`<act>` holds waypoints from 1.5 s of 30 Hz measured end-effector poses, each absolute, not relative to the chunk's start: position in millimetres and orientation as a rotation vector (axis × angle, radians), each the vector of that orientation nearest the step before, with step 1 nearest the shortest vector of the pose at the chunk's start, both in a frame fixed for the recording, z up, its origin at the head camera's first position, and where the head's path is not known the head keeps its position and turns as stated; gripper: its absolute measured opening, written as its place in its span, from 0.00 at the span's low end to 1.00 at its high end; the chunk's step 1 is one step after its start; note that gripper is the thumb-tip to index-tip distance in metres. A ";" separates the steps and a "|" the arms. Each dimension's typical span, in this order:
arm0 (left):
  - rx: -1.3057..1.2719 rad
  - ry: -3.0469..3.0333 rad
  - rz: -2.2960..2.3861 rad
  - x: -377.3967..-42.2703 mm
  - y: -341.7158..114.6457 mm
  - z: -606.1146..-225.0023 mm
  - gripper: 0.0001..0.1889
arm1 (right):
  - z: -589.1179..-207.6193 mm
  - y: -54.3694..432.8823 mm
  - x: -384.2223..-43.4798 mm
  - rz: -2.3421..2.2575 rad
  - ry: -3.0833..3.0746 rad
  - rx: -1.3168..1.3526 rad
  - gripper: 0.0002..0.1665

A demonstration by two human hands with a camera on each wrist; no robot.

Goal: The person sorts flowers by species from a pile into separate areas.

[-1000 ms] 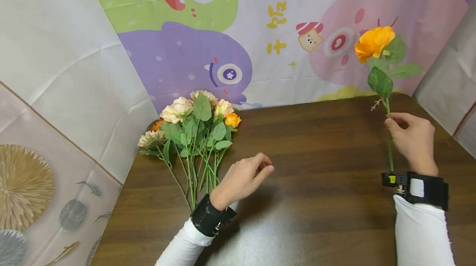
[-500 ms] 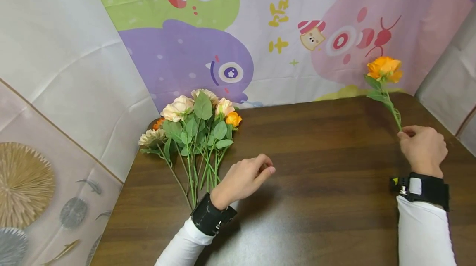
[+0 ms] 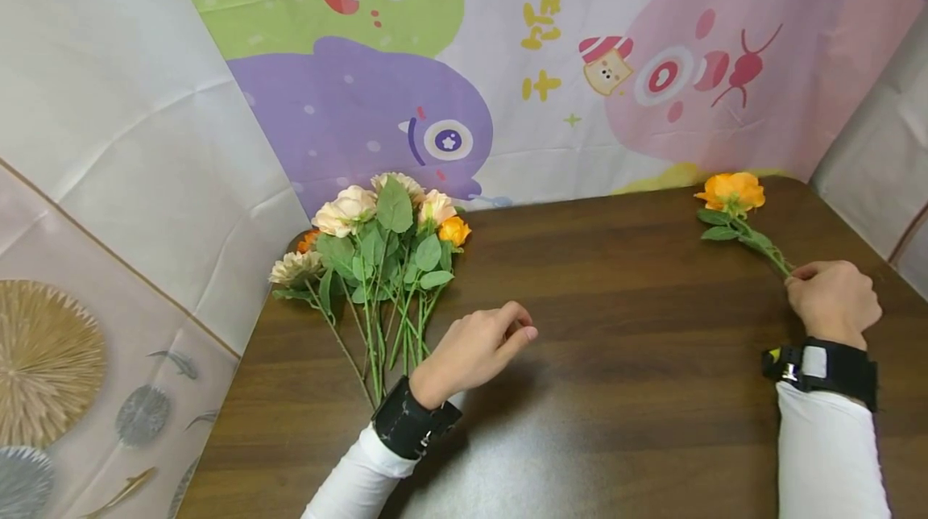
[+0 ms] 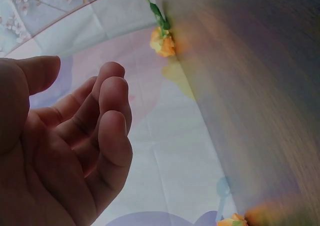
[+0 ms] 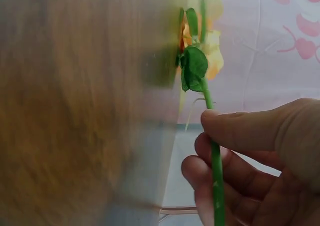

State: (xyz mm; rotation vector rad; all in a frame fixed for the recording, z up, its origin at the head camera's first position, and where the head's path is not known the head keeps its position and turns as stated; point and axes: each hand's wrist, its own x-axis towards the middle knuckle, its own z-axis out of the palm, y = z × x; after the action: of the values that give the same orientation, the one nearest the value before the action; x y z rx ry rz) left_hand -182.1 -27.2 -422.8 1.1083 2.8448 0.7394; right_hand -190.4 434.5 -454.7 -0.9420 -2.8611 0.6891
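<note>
At the right of the table, my right hand (image 3: pixel 834 301) pinches the green stem (image 5: pixel 216 171) of an orange artificial flower (image 3: pixel 732 192) between thumb and fingers. The bloom is low by the table's far edge, with green leaves (image 5: pixel 195 66) just below it. My left hand (image 3: pixel 471 350) holds nothing; its fingers are loosely curled over the table, as the left wrist view of the hand (image 4: pixel 85 136) also shows. Left of it lies a bunch of flowers (image 3: pixel 395 253) in cream, peach and orange. The lower ends of some stems pass behind my left wrist.
The dark wooden table (image 3: pixel 616 325) meets a cartoon-printed cloth (image 3: pixel 536 140) at its back. Pale cloth walls (image 3: pixel 145 100) stand on the left and right sides. Black bands (image 3: pixel 416 422) with small devices sit on both wrists.
My right hand has moved down and slightly right, and the orange flower has tipped from upright to low over the table. My left hand and the bunch have stayed in place.
</note>
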 end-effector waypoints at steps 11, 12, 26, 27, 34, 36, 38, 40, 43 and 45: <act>1.116 2.838 0.729 -181.3 -27.6 -421.2 0.12 | -455.8 442.4 -184.7 0.814 -2.903 -0.806 0.21; 1.118 2.836 0.731 -181.3 -27.6 -421.2 0.12 | -456.5 442.6 -184.9 0.828 -2.897 -0.814 0.22; 1.111 2.826 0.729 -181.8 -29.4 -421.1 0.13 | -457.3 438.2 -189.9 0.918 -2.777 -0.806 0.22; 1.109 2.826 0.729 -182.1 -30.1 -420.7 0.13 | -456.6 437.1 -190.3 0.917 -2.770 -0.805 0.22; 1.020 2.926 0.733 -189.3 -40.6 -414.3 0.10 | -447.8 426.0 -192.9 0.890 -2.731 -0.769 0.23; 0.966 2.968 0.738 -192.3 -45.7 -411.6 0.09 | -445.5 422.9 -193.8 0.889 -2.720 -0.754 0.24; 0.910 2.988 0.754 -195.6 -52.0 -408.9 0.08 | -443.4 420.2 -194.9 0.893 -2.709 -0.744 0.24; 0.838 2.992 0.762 -199.1 -59.5 -406.2 0.08 | -441.3 417.5 -196.1 0.902 -2.694 -0.734 0.25; 0.707 2.985 0.761 -204.9 -72.6 -402.1 0.07 | -437.8 413.1 -197.8 0.903 -2.672 -0.705 0.25; 0.597 3.000 0.718 -208.6 -81.8 -399.9 0.07 | -435.6 408.7 -198.8 0.897 -2.657 -0.675 0.25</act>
State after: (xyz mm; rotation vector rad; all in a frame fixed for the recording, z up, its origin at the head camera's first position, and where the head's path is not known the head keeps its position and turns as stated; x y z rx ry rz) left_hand -208.6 -81.8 -399.9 0.5973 3.0002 0.7178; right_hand -198.8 408.7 -435.6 -0.6749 -2.6572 0.8970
